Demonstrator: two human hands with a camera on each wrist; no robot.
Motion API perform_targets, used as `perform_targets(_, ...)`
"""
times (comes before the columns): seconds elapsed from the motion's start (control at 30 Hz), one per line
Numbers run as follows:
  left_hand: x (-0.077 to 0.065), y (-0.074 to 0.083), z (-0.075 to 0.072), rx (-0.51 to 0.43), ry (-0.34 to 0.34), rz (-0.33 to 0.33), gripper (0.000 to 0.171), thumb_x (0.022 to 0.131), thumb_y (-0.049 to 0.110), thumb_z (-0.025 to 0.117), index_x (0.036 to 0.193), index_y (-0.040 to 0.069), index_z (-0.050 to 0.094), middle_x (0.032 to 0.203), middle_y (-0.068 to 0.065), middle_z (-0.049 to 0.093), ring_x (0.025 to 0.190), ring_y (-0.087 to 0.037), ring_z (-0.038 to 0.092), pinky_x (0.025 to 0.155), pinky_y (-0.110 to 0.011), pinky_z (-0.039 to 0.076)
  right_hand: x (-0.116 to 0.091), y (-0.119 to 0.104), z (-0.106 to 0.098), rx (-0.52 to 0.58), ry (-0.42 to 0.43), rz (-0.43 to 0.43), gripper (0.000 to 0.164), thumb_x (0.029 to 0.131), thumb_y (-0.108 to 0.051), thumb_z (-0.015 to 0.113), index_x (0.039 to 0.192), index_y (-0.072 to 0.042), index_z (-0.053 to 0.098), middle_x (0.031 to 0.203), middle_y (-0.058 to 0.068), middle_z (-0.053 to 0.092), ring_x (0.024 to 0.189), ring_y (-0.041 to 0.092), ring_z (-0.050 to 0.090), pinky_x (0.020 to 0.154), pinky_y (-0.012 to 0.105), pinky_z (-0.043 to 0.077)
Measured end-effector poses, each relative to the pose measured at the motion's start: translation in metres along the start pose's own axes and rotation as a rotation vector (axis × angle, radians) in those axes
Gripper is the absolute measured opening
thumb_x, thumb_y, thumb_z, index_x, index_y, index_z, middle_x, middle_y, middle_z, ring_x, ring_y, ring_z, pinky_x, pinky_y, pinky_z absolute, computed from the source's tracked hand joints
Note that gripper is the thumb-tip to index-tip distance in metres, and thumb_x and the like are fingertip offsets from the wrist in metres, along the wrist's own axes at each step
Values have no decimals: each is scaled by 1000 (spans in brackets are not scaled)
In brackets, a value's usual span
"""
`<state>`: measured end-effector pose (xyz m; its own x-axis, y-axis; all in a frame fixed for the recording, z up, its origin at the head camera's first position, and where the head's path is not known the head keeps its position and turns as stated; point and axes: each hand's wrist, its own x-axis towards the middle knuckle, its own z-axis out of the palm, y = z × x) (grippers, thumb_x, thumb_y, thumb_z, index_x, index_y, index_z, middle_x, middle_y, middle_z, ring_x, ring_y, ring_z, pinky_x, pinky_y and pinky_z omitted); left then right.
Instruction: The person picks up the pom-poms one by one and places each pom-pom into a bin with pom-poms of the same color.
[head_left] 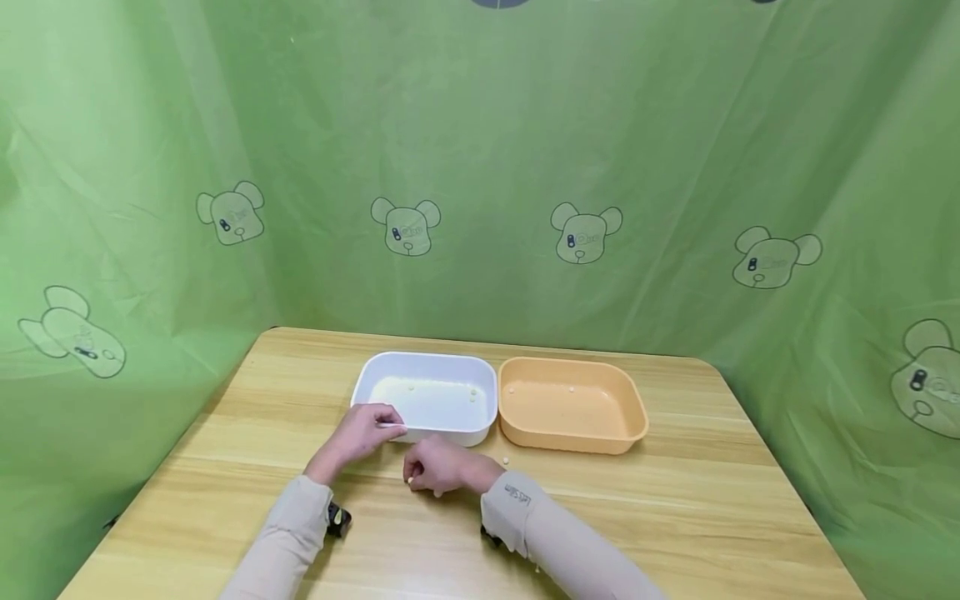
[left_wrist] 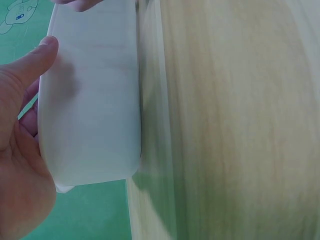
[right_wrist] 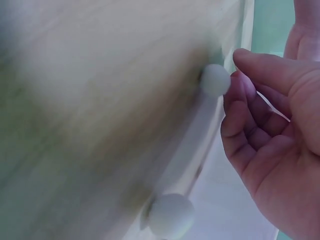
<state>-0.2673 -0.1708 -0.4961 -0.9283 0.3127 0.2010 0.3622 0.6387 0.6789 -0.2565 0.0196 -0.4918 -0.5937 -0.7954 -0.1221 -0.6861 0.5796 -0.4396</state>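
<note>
My left hand (head_left: 367, 429) grips the front-left rim of a white plastic bin (head_left: 480, 433), thumb on the outer wall and fingers over the edge. In front of that bin, low over the table, is my right hand (head_left: 438, 465) with its fingers curled. It pinches a small white ball (right_wrist: 216, 80) at the tips of thumb and index finger. Another small white ball (right_wrist: 171, 216) shows nearer the camera in the right wrist view. Several small balls (head_left: 472, 399) lie on the white bin's floor.
An orange bin (head_left: 573, 442) stands against the white bin's right side, with a few small balls (head_left: 572, 389) in it. One loose ball (head_left: 506, 460) rests on the wooden table (head_left: 712, 517) in front of the bins. A green curtain (head_left: 480, 125) encloses the back and sides.
</note>
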Motion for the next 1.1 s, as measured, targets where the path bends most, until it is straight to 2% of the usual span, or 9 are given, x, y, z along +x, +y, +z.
perform_targets(0.57,-2,0,1,-11,-4,-23,7,84,26,71,80,22,67,81,12,66,75,-8,59,73,-31,49,-21,-8,-18,47,24,-105,6,83,-5,69,84,-10,69,67,-12,57,50,-6,51,54,11,45)
perform_targets(1.1,-1,2,1,-15,-4,-35,7,84,25,72,79,22,68,80,12,66,74,-7,59,72,-31,49,-35,3,-20,40,40,-103,4,86,-9,68,85,-13,69,73,-15,58,66,-3,53,62,12,45)
